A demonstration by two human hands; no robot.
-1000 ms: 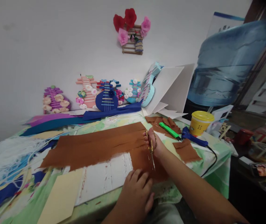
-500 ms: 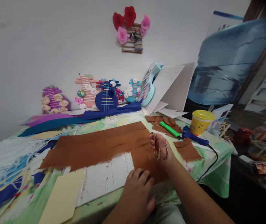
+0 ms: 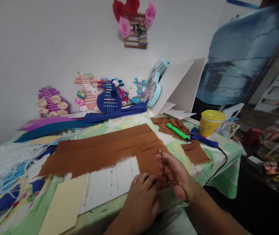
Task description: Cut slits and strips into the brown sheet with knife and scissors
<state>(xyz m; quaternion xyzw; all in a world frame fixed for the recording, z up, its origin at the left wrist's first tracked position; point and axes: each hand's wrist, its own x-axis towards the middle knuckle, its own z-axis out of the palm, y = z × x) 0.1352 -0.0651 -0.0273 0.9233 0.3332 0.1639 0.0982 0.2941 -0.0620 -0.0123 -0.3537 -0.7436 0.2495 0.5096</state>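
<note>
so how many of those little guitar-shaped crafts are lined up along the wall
5: purple craft far left, pink craft, dark blue craft in the middle, small teal craft, light blue craft leaning against the white boards. None looks hidden.

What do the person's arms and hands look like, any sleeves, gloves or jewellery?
Both are bare. The left hand and right hand have no gloves, and no rings or watch show. Both forearms are uncovered as far as the bottom edge of the picture, so no sleeve is visible. The fingernails look short and unpainted.
</note>
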